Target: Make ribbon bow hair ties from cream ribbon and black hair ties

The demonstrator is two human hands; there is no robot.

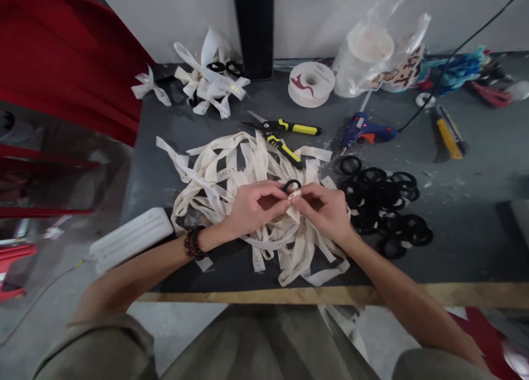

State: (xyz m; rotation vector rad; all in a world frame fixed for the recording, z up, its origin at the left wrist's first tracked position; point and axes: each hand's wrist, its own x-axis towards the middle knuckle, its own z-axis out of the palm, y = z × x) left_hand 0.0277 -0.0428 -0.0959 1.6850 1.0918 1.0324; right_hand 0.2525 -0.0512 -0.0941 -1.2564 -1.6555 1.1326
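Both hands meet over a heap of cream and white printed ribbons point(223, 154). Between the fingertips is a black hair tie point(292, 183) with a short piece of cream ribbon point(295, 195) around or against it; how the two are joined is hidden by the fingers. My left hand point(258, 206) pinches the ribbon from the left, thumb and forefinger together. From the right, my right hand point(324, 206) pinches the same ribbon. Just right of that hand lies a pile of black hair ties point(392, 190).
Yellow-and-black snips point(285, 128) lie above the ribbons. A blue glue gun point(367, 131) with a cord, a yellow utility knife point(449, 135) and a ribbon spool point(311, 83) are farther back. Finished-looking bows point(210, 82) sit back left; a white power strip-like block point(132, 237) is at left.
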